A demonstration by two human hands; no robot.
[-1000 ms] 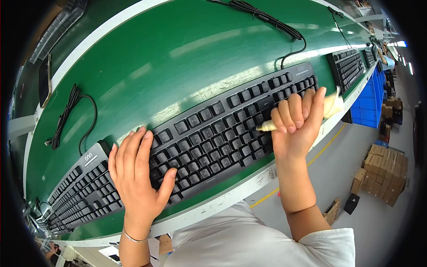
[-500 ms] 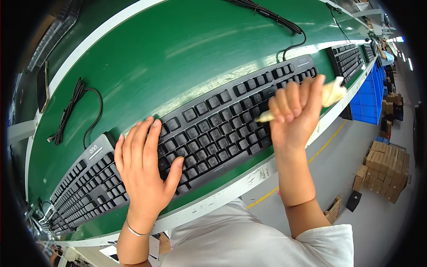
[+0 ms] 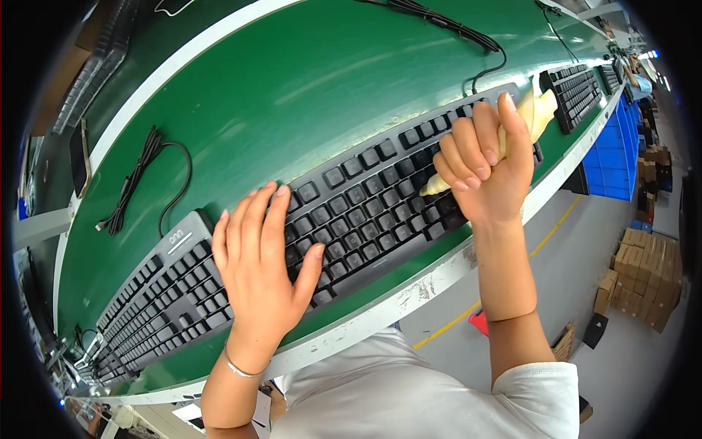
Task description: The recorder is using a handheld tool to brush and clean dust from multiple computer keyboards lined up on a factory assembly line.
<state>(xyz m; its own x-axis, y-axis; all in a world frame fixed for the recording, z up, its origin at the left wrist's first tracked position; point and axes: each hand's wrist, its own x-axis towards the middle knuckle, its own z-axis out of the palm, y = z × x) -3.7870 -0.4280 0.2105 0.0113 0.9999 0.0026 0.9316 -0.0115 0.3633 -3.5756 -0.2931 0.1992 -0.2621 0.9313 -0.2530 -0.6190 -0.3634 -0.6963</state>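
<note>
A black keyboard (image 3: 356, 212) lies at a slant on the green bench top (image 3: 241, 95). My left hand (image 3: 263, 271) rests on its left end, fingers stretched out and thumb apart, covering some keys. Above the right part of the keys, my right hand (image 3: 486, 161) is closed in a fist around a twisted pale-yellow cloth (image 3: 540, 110). The cloth's loose end sticks out past the thumb side. Its narrow tip points down at the keys, and I cannot tell whether it touches them.
Another keyboard (image 3: 164, 300) sits to the left with its coiled cable (image 3: 131, 183) behind it. A further keyboard (image 3: 574, 95) lies at the right, near blue bins (image 3: 610, 157) below the bench. A bundled black cable (image 3: 446, 28) runs along the back. Cardboard boxes (image 3: 647, 263) stand on the floor.
My right hand and the cloth have shifted a little up and right over the keys. The left hand stays on the keyboard's left end. The whole view has moved slightly.
</note>
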